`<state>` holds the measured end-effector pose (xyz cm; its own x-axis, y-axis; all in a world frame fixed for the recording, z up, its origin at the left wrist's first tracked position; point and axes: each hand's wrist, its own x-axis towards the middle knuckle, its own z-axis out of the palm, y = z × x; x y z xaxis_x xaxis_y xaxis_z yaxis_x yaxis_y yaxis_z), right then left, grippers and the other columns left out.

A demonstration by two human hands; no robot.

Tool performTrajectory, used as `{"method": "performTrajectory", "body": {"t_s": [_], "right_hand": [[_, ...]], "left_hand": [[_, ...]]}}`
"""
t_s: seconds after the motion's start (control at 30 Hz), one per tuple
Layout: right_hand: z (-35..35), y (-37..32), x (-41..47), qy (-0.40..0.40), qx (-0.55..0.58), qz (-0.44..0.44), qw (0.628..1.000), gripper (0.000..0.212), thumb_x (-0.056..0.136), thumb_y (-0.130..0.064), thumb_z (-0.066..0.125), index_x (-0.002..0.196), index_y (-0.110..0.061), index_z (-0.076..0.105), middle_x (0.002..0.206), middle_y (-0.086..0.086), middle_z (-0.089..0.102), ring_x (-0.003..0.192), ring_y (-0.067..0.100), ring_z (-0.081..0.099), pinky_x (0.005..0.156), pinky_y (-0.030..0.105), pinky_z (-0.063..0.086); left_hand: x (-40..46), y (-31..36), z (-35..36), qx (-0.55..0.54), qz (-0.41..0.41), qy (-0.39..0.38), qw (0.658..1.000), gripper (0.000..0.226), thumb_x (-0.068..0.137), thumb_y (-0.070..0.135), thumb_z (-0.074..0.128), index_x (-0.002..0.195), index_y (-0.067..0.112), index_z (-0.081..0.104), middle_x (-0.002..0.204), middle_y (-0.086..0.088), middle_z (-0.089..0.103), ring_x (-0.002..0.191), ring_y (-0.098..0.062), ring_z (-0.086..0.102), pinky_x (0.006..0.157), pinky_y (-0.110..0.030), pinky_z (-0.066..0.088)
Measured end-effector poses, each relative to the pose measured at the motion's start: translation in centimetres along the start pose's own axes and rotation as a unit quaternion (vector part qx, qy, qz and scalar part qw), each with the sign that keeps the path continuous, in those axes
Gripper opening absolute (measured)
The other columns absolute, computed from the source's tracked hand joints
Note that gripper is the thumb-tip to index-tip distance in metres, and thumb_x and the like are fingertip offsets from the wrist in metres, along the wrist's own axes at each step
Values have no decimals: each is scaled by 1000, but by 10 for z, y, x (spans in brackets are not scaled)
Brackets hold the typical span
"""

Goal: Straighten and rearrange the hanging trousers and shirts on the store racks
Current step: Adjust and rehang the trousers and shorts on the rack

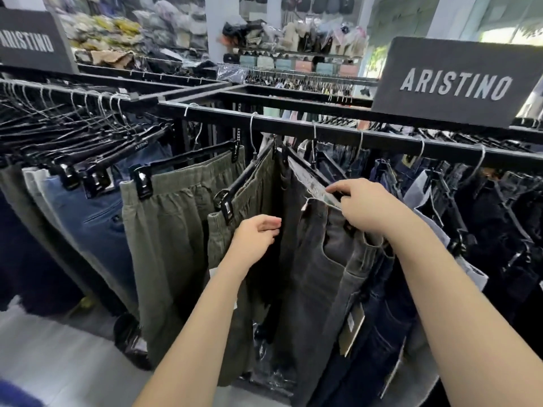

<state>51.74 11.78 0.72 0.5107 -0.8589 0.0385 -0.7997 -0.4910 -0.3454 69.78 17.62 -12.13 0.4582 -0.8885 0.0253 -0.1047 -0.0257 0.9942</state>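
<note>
At the far left of the frame a dense row of black clip hangers [88, 133] crowds one rail, carrying pale grey and blue trousers [97, 227]. Next comes a pair of olive trousers [164, 230] clipped flat toward the camera, then a second olive pair [226, 236] turned edge-on. The left hand [254, 237], low in the centre, has its fingers curled loosely against a dark garment between the olive pair and the grey jeans [320, 259]; whether it really pinches the fabric is hard to say. Just right of centre, the right hand [365, 207] is closed over the waistband of the grey jeans, thumb and fingertips pinching its top edge by the hanger clip. Dark denim trousers [499, 236] fill the black rail [323, 130] toward the right, under an ARISTINO sign [452, 83] in the upper right.
</note>
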Motion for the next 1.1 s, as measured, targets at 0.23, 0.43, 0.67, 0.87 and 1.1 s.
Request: {"method": "performTrajectory", "body": {"t_s": [0.23, 0.43, 0.67, 0.87, 1.1], "right_hand": [[0, 14, 4, -7, 23, -1, 1000, 57, 93, -1, 34, 134, -35, 53, 147, 2, 49, 75, 21, 66, 69, 32, 54], [7, 5, -5, 13, 203, -16, 979, 35, 91, -18, 51, 114, -40, 67, 121, -5, 67, 107, 11, 62, 86, 27, 47], [32, -2, -4, 26, 324, -8, 946, 36, 102, -28, 41, 135, -24, 54, 129, -1, 63, 115, 16, 59, 105, 43, 44], [31, 6, 5, -5, 375, 29, 927, 36, 99, -30, 45, 134, -25, 55, 127, 3, 63, 117, 22, 59, 104, 46, 45], [42, 14, 3, 19, 427, 50, 903, 40, 95, -40, 47, 134, -33, 51, 124, -11, 60, 114, 9, 57, 105, 39, 44]], "left_hand": [[3, 9, 11, -10, -5, 8, 1000, 34, 89, -12, 39, 107, 0, 66, 105, -13, 68, 95, -18, 66, 88, -27, 52], [12, 51, 30, -41, 34, 40, 998, 26, 92, 8, 47, 91, 15, 72, 96, -11, 70, 89, -20, 66, 79, -35, 58], [45, 91, 44, 163, -51, 17, 985, 52, 75, 51, 60, 89, 2, 69, 87, -13, 69, 82, -29, 66, 66, -29, 45], [62, 85, 51, 79, -26, 23, 996, 23, 83, 25, 64, 69, 10, 54, 61, -9, 41, 56, -18, 39, 59, -28, 30], [84, 90, 62, 24, -20, 53, 998, 23, 68, 35, 68, 74, 15, 58, 69, -7, 46, 65, -20, 42, 64, -30, 37]]}}
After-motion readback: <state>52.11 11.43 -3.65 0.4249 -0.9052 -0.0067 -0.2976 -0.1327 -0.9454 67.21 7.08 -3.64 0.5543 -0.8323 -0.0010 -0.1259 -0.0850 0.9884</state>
